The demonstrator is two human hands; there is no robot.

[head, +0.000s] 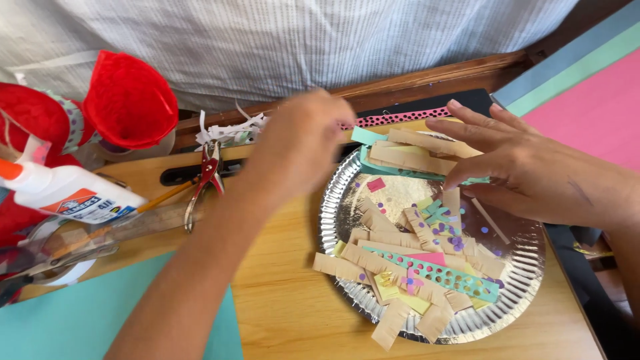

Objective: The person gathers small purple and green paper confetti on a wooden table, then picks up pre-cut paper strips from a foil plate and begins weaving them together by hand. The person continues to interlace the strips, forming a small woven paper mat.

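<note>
Paper strips [407, 263], mostly tan with some teal, pink and yellow, lie heaped in a silver foil plate [527, 267] on the wooden surface [293, 313]. Several strips overhang the plate's near rim, and another bundle juts over its far rim, just under the hands. The right hand [527, 170] hovers over the plate's far right side, fingers spread and flat, palm down, its fingertips at the tan strips there; it grips nothing that shows. The left hand [300, 143] is blurred above the plate's far left rim, fingers curled inward; whether it pinches anything cannot be told.

Bare wood lies open in front of the plate and to its left, up to a teal sheet [67, 327] at the near left corner. Farther left the room closes: a glue bottle [67, 193], a pencil [160, 198] and red-handled pliers-like tool [207, 177] crowd the edge, with red paper cones [127, 100] behind. A raised wooden ledge [427, 80] bounds the far side. To the right, pink, green and grey sheets [587, 100] lie beyond the surface's edge.
</note>
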